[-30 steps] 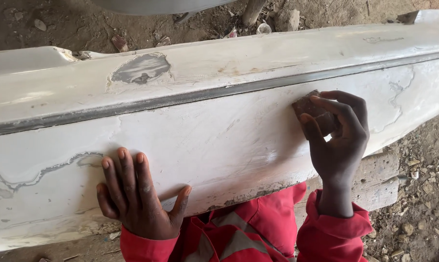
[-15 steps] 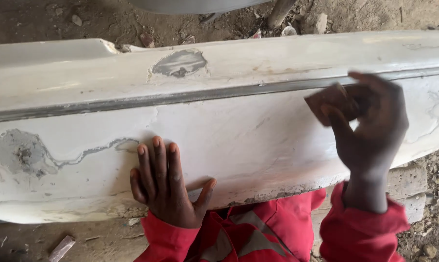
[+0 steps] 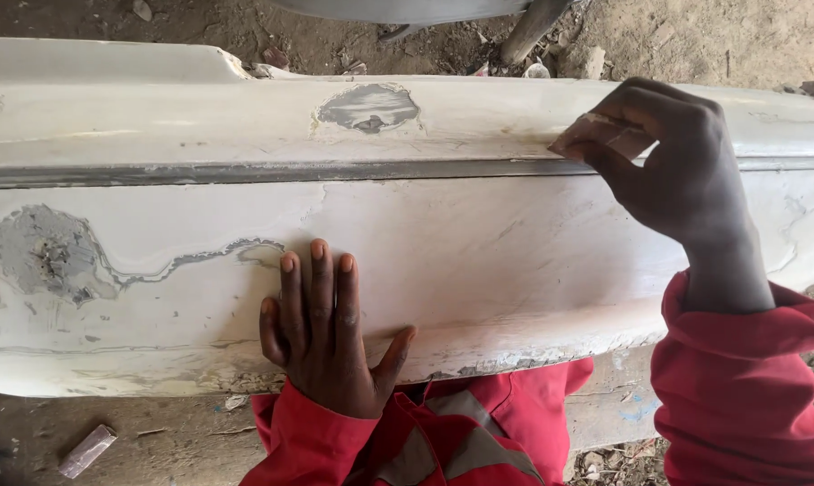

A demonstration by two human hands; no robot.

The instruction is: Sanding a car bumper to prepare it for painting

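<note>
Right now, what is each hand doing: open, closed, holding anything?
Left hand: open, flat on the white bumper, holding nothing.
Right hand: closed on a small piece of sandpaper at the bumper's grey strip.

I see bare dirt ground above and below, brown and uneven, strewn with small stones and scraps. A grey curved panel sits at the top edge, a dark pole leaning beside it. A small pale block lies on the ground, lower left. Daylight is soft and even, shadows faint.
</note>
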